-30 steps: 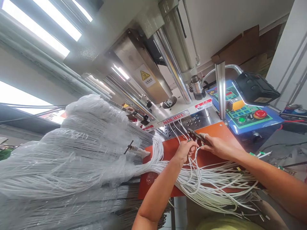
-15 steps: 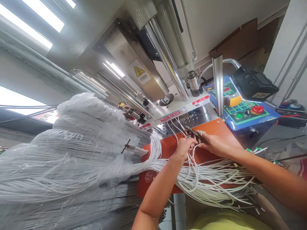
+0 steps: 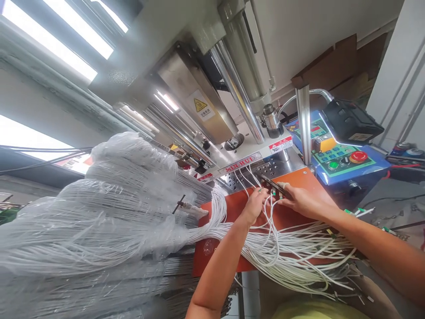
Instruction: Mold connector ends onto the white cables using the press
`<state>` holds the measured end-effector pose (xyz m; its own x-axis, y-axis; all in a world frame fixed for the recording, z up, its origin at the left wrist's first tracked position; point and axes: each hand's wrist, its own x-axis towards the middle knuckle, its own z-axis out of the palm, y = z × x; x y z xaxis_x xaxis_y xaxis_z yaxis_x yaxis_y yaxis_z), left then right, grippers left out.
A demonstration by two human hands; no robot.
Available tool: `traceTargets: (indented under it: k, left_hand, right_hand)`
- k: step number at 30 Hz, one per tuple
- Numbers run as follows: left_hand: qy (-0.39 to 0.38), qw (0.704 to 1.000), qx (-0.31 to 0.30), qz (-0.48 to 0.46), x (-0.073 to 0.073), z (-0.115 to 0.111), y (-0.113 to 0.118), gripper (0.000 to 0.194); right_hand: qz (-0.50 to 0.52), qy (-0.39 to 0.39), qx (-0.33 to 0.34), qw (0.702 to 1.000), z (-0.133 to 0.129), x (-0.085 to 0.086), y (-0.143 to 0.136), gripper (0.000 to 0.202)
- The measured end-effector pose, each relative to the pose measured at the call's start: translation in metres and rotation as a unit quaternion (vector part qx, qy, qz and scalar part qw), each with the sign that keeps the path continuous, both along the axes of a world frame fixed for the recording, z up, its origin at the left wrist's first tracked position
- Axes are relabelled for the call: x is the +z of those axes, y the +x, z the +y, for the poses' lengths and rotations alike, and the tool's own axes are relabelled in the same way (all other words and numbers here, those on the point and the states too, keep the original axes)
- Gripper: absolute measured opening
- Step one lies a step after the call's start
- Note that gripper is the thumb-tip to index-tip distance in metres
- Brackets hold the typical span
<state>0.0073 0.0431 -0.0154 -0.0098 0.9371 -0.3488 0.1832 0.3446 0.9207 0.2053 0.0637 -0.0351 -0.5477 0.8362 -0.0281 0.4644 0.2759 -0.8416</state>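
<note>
White cables are spilling over the near edge of the orange board. Your left hand is pinching a little green cable end. Your right hand is gripping the dark metal bar by the far edge. Loops are hanging under your fingers, so one snag could be pulling ends crooked. Bare orange is showing at the far right corner, giving room; the press is standing close beyond.

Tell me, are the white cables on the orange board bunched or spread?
Mostly spread: the white cables gather near the left edge of the orange board, then fan loosely rightward.
</note>
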Motion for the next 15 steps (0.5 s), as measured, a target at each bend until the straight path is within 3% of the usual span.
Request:
traceTargets:
  k: [6, 12, 15]
  left_hand:
    - [0.077, 0.996, 0.019, 0.045, 0.003, -0.004, 0.000, 0.033]
    - [0.139, 0.979, 0.005, 0.151, -0.002, 0.000, 0.008, 0.018]
    - [0.159, 0.969, 0.049, 0.180, 0.005, -0.003, 0.014, 0.016]
  right_hand:
    - [0.000, -0.010, -0.005, 1.000, 0.001, -0.002, -0.001, 0.029]
    - [-0.013, -0.003, -0.006, 1.000, 0.001, 0.000, 0.000, 0.028]
    - [0.008, -0.008, -0.013, 1.000, 0.000, 0.002, 0.001, 0.035]
